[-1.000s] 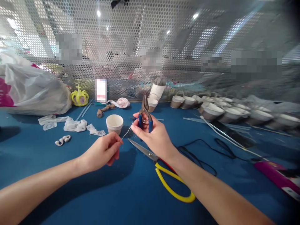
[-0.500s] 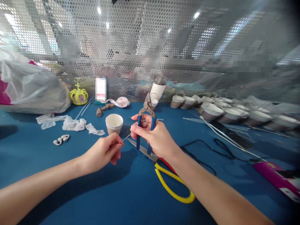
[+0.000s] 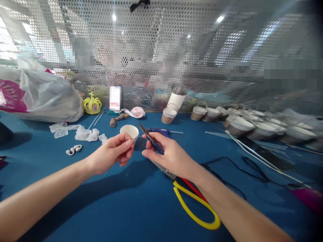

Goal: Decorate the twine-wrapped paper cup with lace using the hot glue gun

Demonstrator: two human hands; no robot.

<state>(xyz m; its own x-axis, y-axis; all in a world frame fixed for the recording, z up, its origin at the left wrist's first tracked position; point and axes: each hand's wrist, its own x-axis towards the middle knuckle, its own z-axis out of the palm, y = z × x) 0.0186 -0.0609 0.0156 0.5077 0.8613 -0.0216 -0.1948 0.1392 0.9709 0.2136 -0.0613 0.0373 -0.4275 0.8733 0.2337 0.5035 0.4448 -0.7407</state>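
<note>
My left hand point(image 3: 112, 151) is closed in a pinch in front of a small white-lined cup point(image 3: 130, 131), hiding the cup's lower part. Whatever its fingertips hold does not show. My right hand point(image 3: 168, 151) grips a pair of blue-handled pliers point(image 3: 148, 135), their jaws tilted up and left towards the cup. Under the right hand and forearm lie large scissors with yellow and red handles point(image 3: 199, 215); part of their blades is covered. Just behind the right hand is a partly hidden blue tool point(image 3: 161, 132) with a translucent stick point(image 3: 176, 132) at its end.
Several wrapped cups point(image 3: 264, 126) stand at the right, beside a dark phone-like slab point(image 3: 259, 153) and black cord point(image 3: 224, 159). A stack of cups point(image 3: 176, 101), a ribbon roll point(image 3: 137, 112), brown twine point(image 3: 118, 119) and a plastic bag point(image 3: 47, 97) line the back.
My right hand has turned the pliers from upright to tilted left. The thin strand that ran between both hands no longer shows. The view has shifted left.
</note>
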